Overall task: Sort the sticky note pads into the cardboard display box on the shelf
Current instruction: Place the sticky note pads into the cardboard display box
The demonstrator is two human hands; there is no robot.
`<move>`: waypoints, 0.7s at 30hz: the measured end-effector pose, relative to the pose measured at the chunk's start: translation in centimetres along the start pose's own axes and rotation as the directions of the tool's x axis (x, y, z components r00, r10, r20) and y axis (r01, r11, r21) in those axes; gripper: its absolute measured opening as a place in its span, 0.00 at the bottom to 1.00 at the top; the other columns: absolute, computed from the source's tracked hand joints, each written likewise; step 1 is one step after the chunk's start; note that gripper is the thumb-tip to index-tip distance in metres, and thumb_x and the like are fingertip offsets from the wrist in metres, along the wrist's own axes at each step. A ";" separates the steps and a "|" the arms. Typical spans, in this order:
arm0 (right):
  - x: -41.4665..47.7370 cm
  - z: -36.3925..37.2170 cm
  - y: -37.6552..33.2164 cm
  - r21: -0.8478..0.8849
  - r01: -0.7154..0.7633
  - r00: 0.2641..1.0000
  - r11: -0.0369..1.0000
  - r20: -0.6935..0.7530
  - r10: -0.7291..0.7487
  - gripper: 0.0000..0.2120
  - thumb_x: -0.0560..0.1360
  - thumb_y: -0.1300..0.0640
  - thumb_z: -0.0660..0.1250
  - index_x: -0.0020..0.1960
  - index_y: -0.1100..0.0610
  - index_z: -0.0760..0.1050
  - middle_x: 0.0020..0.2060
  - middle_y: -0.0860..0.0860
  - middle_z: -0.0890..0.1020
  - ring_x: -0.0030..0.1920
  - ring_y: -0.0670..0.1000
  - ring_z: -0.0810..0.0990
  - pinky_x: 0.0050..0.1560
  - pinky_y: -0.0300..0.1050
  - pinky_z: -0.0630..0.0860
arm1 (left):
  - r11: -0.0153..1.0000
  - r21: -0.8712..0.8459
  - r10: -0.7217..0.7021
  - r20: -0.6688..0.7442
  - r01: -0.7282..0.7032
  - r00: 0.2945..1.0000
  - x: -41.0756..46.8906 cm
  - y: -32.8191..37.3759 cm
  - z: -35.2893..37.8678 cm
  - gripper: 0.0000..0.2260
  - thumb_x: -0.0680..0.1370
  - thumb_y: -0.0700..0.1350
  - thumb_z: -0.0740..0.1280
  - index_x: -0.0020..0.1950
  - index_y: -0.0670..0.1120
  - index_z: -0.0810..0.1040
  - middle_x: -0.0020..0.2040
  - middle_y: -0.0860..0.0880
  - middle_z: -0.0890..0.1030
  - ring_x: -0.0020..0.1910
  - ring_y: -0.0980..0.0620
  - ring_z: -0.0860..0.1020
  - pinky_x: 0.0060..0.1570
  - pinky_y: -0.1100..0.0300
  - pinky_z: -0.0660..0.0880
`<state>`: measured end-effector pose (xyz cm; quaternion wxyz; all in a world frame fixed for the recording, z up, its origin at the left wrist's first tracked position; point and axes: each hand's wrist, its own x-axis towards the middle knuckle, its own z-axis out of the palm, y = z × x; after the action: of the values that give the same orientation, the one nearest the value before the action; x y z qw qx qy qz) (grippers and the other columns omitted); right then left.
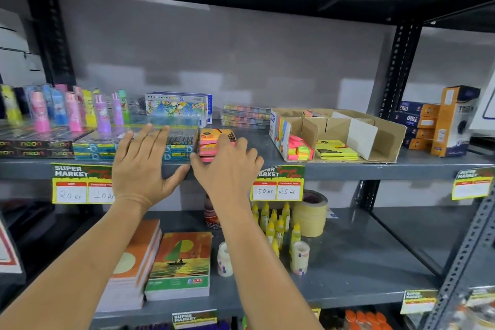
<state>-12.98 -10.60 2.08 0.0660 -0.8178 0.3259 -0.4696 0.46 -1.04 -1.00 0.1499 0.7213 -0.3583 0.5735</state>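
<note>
Both hands reach toward the front edge of the shelf (348,169); the left hand (142,166) hovers with fingers spread and holds nothing; the right hand (227,166) is likewise spread and empty, its fingertips over a loose stack of sticky note pads (207,146) at the front edge, near the middle. The cardboard display box (385,139) sits further toward the right end of the shelf, with pink and yellow pads already in its front compartments and its rear compartments mostly bare. The stack looks uneven, so a hasty pinch could likely spill pads off the front edge; the wrapped pen packs (107,149) just beside it could be nudged too.
</note>
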 end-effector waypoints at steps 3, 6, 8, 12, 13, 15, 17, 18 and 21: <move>0.1 -0.1 0.0 0.011 -0.007 1.000 1.000 -0.004 0.007 0.26 0.68 0.37 0.66 0.57 0.54 0.74 0.52 0.56 0.77 0.49 0.59 0.75 0.52 0.53 0.67 | 1.000 0.007 0.003 0.003 -0.003 1.000 0.0 -0.1 0.0 0.35 0.78 0.65 0.52 0.69 0.38 0.73 0.63 0.38 0.79 0.67 0.39 0.74 0.69 0.43 0.64; 0.2 -0.4 0.0 0.033 -0.009 1.000 0.999 -0.008 0.009 0.25 0.67 0.38 0.67 0.55 0.54 0.74 0.49 0.55 0.77 0.48 0.59 0.76 0.50 0.51 0.67 | 1.000 0.008 0.004 0.002 -0.004 1.000 0.0 -0.1 0.1 0.35 0.78 0.65 0.53 0.70 0.38 0.73 0.63 0.38 0.79 0.67 0.39 0.73 0.69 0.43 0.64; 0.5 -0.7 0.1 0.043 -0.006 1.000 0.999 0.001 0.006 0.24 0.66 0.38 0.68 0.52 0.55 0.75 0.48 0.55 0.77 0.47 0.58 0.76 0.48 0.50 0.66 | 1.000 0.013 0.004 0.001 -0.004 1.000 0.0 0.0 0.1 0.34 0.78 0.64 0.54 0.70 0.38 0.73 0.63 0.38 0.79 0.67 0.40 0.73 0.69 0.43 0.64; 0.6 -1.2 0.2 0.054 0.011 1.000 0.998 0.026 -0.012 0.23 0.66 0.39 0.70 0.52 0.55 0.75 0.48 0.54 0.78 0.47 0.57 0.75 0.48 0.49 0.67 | 1.000 0.017 0.006 0.001 -0.006 1.000 -0.1 -0.1 0.1 0.34 0.78 0.64 0.55 0.69 0.38 0.73 0.63 0.38 0.79 0.67 0.40 0.73 0.69 0.43 0.64; 0.4 -1.3 0.3 0.067 0.009 1.000 0.998 0.026 -0.011 0.23 0.65 0.39 0.70 0.52 0.54 0.75 0.48 0.54 0.77 0.47 0.57 0.74 0.47 0.49 0.67 | 1.000 0.017 0.006 0.000 -0.006 1.000 -0.1 -0.2 0.2 0.34 0.78 0.64 0.55 0.69 0.38 0.73 0.63 0.38 0.79 0.67 0.40 0.73 0.69 0.44 0.64; 0.1 -1.5 0.7 0.107 -0.002 1.000 0.994 0.012 0.001 0.22 0.65 0.39 0.70 0.51 0.54 0.76 0.49 0.53 0.77 0.48 0.56 0.72 0.43 0.47 0.69 | 1.000 0.019 0.006 -0.004 -0.006 1.000 -0.1 -0.2 0.3 0.34 0.78 0.64 0.55 0.69 0.38 0.73 0.63 0.38 0.79 0.67 0.40 0.73 0.69 0.44 0.64; -0.5 -1.6 1.2 0.154 -0.007 1.000 0.988 -0.010 0.008 0.21 0.65 0.40 0.70 0.51 0.53 0.77 0.49 0.52 0.77 0.48 0.55 0.70 0.41 0.44 0.67 | 1.000 0.020 0.004 -0.008 -0.004 1.000 -0.1 -0.2 0.3 0.34 0.77 0.64 0.56 0.69 0.38 0.73 0.62 0.38 0.79 0.67 0.40 0.73 0.69 0.44 0.64; -0.7 -1.6 1.5 0.172 0.004 1.000 0.985 -0.021 -0.001 0.20 0.65 0.41 0.70 0.51 0.53 0.78 0.49 0.52 0.77 0.48 0.55 0.70 0.41 0.43 0.66 | 1.000 0.020 0.002 -0.007 -0.002 1.000 -0.1 -0.2 0.3 0.33 0.77 0.64 0.56 0.69 0.38 0.73 0.62 0.38 0.79 0.67 0.40 0.73 0.69 0.44 0.64; -1.3 -2.0 2.1 0.263 0.055 0.996 0.963 -0.083 -0.034 0.18 0.64 0.44 0.72 0.49 0.54 0.81 0.51 0.52 0.78 0.49 0.55 0.71 0.45 0.43 0.69 | 1.000 0.014 0.003 -0.005 -0.003 1.000 -0.1 -0.2 0.3 0.34 0.77 0.64 0.55 0.69 0.39 0.72 0.62 0.39 0.79 0.67 0.40 0.73 0.70 0.44 0.63</move>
<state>-16.05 -11.00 1.37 0.1515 -0.7898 0.2442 -0.5419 0.80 -1.07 -1.15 0.1449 0.7203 -0.3547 0.5782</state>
